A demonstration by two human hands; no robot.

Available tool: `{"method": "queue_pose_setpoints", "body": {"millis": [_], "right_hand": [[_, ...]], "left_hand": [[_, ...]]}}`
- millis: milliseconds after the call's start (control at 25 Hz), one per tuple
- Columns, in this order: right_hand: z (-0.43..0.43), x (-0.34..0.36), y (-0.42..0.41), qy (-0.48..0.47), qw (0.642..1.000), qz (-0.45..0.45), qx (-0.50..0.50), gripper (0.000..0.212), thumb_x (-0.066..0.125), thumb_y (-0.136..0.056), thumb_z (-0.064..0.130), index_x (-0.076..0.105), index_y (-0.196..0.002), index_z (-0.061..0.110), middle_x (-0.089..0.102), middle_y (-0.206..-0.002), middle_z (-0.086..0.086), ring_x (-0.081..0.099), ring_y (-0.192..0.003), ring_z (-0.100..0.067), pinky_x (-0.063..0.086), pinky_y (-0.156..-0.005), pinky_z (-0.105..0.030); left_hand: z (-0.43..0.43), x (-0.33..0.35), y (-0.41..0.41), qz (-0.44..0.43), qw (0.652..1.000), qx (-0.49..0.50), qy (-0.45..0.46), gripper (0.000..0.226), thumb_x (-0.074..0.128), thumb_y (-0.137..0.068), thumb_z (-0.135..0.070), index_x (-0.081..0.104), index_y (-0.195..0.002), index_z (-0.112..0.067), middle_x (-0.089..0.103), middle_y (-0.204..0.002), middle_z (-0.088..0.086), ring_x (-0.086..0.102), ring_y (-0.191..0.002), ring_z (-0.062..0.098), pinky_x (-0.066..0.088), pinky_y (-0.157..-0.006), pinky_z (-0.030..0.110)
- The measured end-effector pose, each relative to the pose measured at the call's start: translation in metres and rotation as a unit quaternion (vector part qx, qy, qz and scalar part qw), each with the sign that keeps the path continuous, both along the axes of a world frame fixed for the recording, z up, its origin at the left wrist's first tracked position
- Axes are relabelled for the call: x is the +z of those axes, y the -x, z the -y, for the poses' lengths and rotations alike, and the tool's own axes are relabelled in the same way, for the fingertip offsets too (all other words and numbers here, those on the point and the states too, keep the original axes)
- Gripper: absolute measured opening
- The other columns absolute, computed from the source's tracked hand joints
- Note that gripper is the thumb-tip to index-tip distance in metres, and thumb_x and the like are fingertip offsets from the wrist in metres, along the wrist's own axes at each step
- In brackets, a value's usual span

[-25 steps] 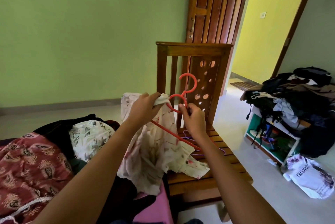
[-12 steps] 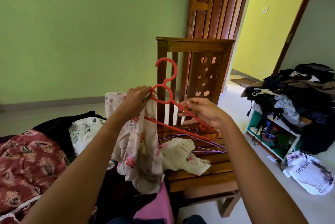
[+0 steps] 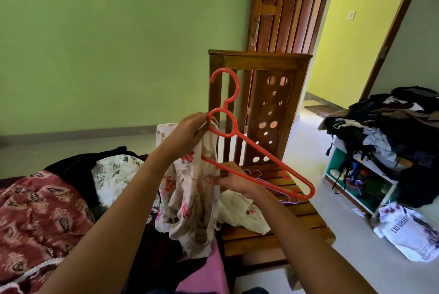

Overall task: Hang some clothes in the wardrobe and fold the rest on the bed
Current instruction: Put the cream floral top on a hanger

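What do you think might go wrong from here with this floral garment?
The floral garment is bunched at the neck of the red hanger, pinched by the left hand; it may slip off. Its loose end lies near the purple hangers on the bench, where the right hand might snag them.

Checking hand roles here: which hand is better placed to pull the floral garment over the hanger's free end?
Right, probably. The left hand grips the red hanger at its neck together with the floral garment, so it is busy; the right hand sits at the lower bar, nearer the bare end.
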State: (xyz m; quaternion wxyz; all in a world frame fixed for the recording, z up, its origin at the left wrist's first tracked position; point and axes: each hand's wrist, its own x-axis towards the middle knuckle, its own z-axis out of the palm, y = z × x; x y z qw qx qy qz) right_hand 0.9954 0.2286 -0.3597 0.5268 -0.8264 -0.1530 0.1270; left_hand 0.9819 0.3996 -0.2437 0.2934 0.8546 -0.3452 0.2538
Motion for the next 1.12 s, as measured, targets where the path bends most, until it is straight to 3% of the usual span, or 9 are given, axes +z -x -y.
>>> {"method": "queue_pose_setpoints", "body": {"millis": [120, 200, 440, 560, 680, 840, 960, 1040, 1120], "right_hand": [[0.008, 0.028, 0.012, -0.073, 0.985, 0.057, -0.147, 0.014, 0.053, -0.093, 0.004, 0.062, -0.082, 0.008, 0.064, -0.077, -0.002, 0.061, -0.073, -0.008, 0.048, -0.065, -0.010], [0.027, 0.046, 0.010, -0.138, 0.962, 0.055, -0.229, 0.023, 0.053, -0.095, 0.009, 0.057, -0.072, 0.007, 0.061, -0.062, 0.002, 0.059, -0.060, -0.006, 0.044, -0.052, -0.008], [0.075, 0.107, 0.014, 0.043, 0.958, 0.198, -0.201, 0.027, 0.073, -0.081, 0.028, 0.068, -0.079, 0.002, 0.061, -0.073, -0.004, 0.055, -0.066, -0.009, 0.043, -0.064, -0.026], [0.079, 0.130, 0.026, 0.184, 0.968, 0.096, -0.141, 0.044, 0.080, -0.069, 0.044, 0.064, -0.089, 0.009, 0.063, -0.093, 0.000, 0.061, -0.078, -0.011, 0.050, -0.066, -0.024], [0.076, 0.129, 0.035, 0.364, 0.923, 0.043, -0.118, 0.048, 0.084, -0.067, 0.033, 0.052, -0.099, 0.016, 0.054, -0.089, 0.004, 0.056, -0.079, -0.011, 0.047, -0.060, -0.020], [0.074, 0.112, 0.022, 0.315, 0.917, 0.133, -0.204, 0.032, 0.076, -0.078, 0.026, 0.057, -0.099, 0.010, 0.052, -0.094, -0.001, 0.053, -0.074, -0.012, 0.043, -0.060, -0.020], [0.074, 0.107, 0.011, 0.254, 0.915, 0.162, -0.268, 0.025, 0.067, -0.087, 0.027, 0.062, -0.102, 0.007, 0.060, -0.093, -0.006, 0.052, -0.071, -0.012, 0.040, -0.058, -0.020], [0.074, 0.107, 0.008, 0.256, 0.903, 0.177, -0.296, 0.021, 0.062, -0.091, 0.025, 0.061, -0.104, 0.008, 0.062, -0.094, -0.006, 0.053, -0.074, -0.013, 0.042, -0.064, -0.023], [0.073, 0.108, 0.009, 0.309, 0.880, 0.184, -0.309, 0.017, 0.057, -0.094, 0.025, 0.058, -0.102, 0.010, 0.057, -0.089, -0.004, 0.052, -0.073, -0.015, 0.042, -0.066, -0.026]], "left_hand": [[-0.013, -0.003, -0.003, 0.026, 0.999, 0.040, -0.024, 0.021, 0.049, -0.094, -0.005, 0.062, -0.110, 0.002, 0.064, -0.103, 0.017, 0.059, -0.092, 0.027, 0.046, -0.082, 0.031], [-0.023, -0.008, -0.005, 0.019, 0.995, 0.084, -0.051, 0.025, 0.046, -0.096, -0.007, 0.060, -0.116, 0.001, 0.063, -0.103, 0.019, 0.058, -0.092, 0.032, 0.046, -0.081, 0.036], [-0.019, -0.017, -0.006, 0.088, 0.952, 0.185, -0.228, 0.041, 0.044, -0.091, 0.000, 0.052, -0.130, -0.007, 0.065, -0.100, 0.019, 0.062, -0.086, 0.037, 0.044, -0.071, 0.039], [-0.011, -0.015, 0.000, 0.082, 0.924, 0.261, -0.266, 0.047, 0.033, -0.098, -0.011, 0.032, -0.144, -0.013, 0.058, -0.117, 0.013, 0.059, -0.101, 0.030, 0.043, -0.081, 0.036], [-0.008, -0.012, 0.001, 0.082, 0.913, 0.276, -0.290, 0.044, 0.028, -0.099, -0.014, 0.029, -0.144, -0.013, 0.057, -0.116, 0.012, 0.058, -0.101, 0.028, 0.044, -0.081, 0.036], [-0.011, -0.017, 0.000, 0.031, 0.939, 0.213, -0.269, 0.035, 0.026, -0.102, -0.026, 0.037, -0.132, -0.012, 0.061, -0.112, 0.009, 0.061, -0.095, 0.024, 0.043, -0.070, 0.031], [-0.013, -0.022, 0.001, -0.009, 0.955, 0.148, -0.255, 0.056, 0.017, -0.096, -0.050, 0.041, -0.130, -0.012, 0.060, -0.118, 0.008, 0.059, -0.099, 0.022, 0.040, -0.069, 0.028], [-0.009, -0.024, 0.004, -0.024, 0.955, 0.143, -0.260, 0.072, 0.007, -0.088, -0.061, 0.048, -0.122, -0.012, 0.062, -0.112, 0.006, 0.056, -0.089, 0.017, 0.029, -0.061, 0.025], [-0.004, -0.022, 0.004, -0.029, 0.947, 0.177, -0.267, 0.057, 0.014, -0.098, -0.054, 0.050, -0.114, -0.013, 0.064, -0.108, 0.005, 0.054, -0.082, 0.016, 0.029, -0.062, 0.024]]}}
